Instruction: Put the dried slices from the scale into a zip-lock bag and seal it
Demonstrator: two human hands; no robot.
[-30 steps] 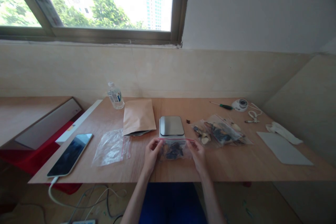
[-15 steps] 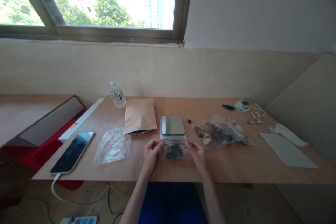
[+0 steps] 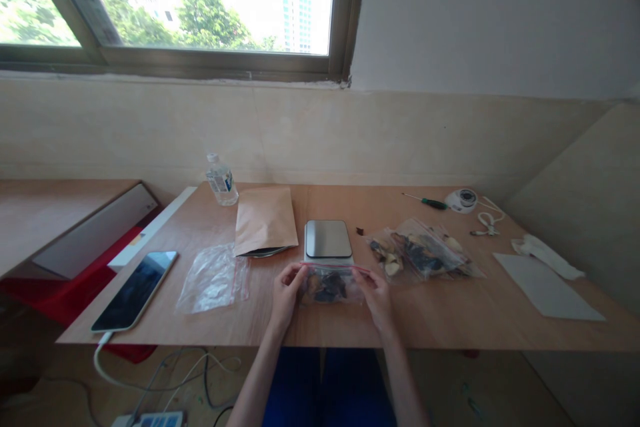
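A small clear zip bag with a red seal strip and dark dried pieces inside lies on the wooden table near its front edge. My left hand grips the bag's left end and my right hand grips its right end, fingers pinched along the seal. Just behind the bag stands a small digital scale with a steel platform.
A brown paper pouch, an empty clear bag, a water bottle and a phone on a cable lie to the left. To the right are a bigger bag of dried pieces, a screwdriver, a grey sheet.
Both hands keep hold of the small bag. They have edged slightly closer together along the seal; the view has shifted a little.
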